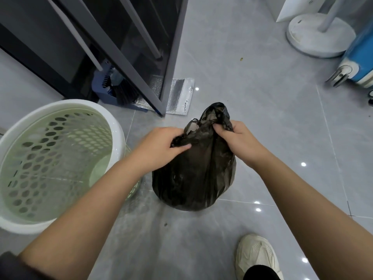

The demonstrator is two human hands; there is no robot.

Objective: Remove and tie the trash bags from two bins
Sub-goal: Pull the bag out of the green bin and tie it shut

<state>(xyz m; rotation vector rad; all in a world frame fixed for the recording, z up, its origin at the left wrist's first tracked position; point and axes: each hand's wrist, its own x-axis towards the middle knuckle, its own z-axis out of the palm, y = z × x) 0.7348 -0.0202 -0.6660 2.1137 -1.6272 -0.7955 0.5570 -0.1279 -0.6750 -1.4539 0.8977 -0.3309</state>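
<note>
A full black trash bag [193, 178] stands on the grey tiled floor in the middle of the view. My left hand [159, 144] pinches one gathered flap of the bag's top, pulled to the left. My right hand [240, 138] grips the other flap on the right side. Between the hands a twisted tuft of the bag [216, 116] sticks up. A white bin with a perforated pale green inside [54, 160] stands at the left with no bag in it.
A dark glass-fronted cabinet [113, 43] with its door ajar stands behind, with a blue dustpan and brush [113, 87] and a silver foil pouch [179, 96] at its foot. A white fan base [319, 33] and blue suitcase [361, 63] sit at right. My shoe [256, 257] is at the bottom.
</note>
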